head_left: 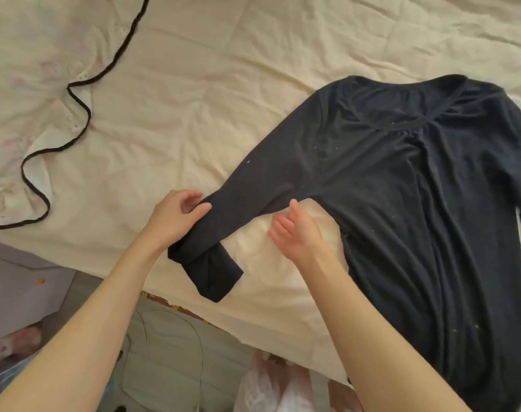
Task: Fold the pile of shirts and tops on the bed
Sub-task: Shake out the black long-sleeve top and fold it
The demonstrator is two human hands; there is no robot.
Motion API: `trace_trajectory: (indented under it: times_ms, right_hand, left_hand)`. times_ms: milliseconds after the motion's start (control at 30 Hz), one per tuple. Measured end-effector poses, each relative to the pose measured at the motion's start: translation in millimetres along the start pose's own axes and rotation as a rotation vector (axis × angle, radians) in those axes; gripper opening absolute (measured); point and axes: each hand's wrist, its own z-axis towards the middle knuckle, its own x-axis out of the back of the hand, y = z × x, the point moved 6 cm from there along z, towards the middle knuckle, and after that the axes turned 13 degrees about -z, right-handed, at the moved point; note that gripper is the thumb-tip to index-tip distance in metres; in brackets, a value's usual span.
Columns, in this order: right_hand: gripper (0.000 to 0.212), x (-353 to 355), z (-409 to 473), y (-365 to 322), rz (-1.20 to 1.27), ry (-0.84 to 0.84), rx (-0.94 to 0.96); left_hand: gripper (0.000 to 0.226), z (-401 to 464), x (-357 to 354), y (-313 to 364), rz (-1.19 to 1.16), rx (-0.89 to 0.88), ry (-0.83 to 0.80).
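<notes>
A black long-sleeved top (417, 185) lies spread face up on the cream bed sheet (194, 99), its neckline toward the far right. Its left sleeve (253, 185) stretches down toward me, with the cuff end (211, 272) folded under near the bed's edge. My left hand (176, 217) pinches that sleeve near the cuff. My right hand (298, 230) hovers open just below the sleeve, over the sheet beside the armpit, fingers spread and holding nothing.
A pale floral garment with black trim (30, 93) lies on the bed at the far left. Below the bed edge are the floor, a thin cable (194, 337), a plastic bag (271, 382) and a grey box (24, 286).
</notes>
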Motion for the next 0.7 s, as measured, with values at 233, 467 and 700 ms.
trace_trajectory:
  times_ms: [233,467,700]
  right_hand:
    - [0.031,-27,7,-6,0.223,0.028,0.012]
    - [0.023,-1,-28,-15,0.240,0.057,0.027]
    - [0.021,-3,-50,-41,0.322,0.006,0.119]
  left_hand:
    - [0.027,3,6,-6,-0.177,0.001,-0.001]
    - [0.031,1,27,-4,-0.348,0.023,0.014]
    - [0.032,2,34,12,-0.311,0.013,0.068]
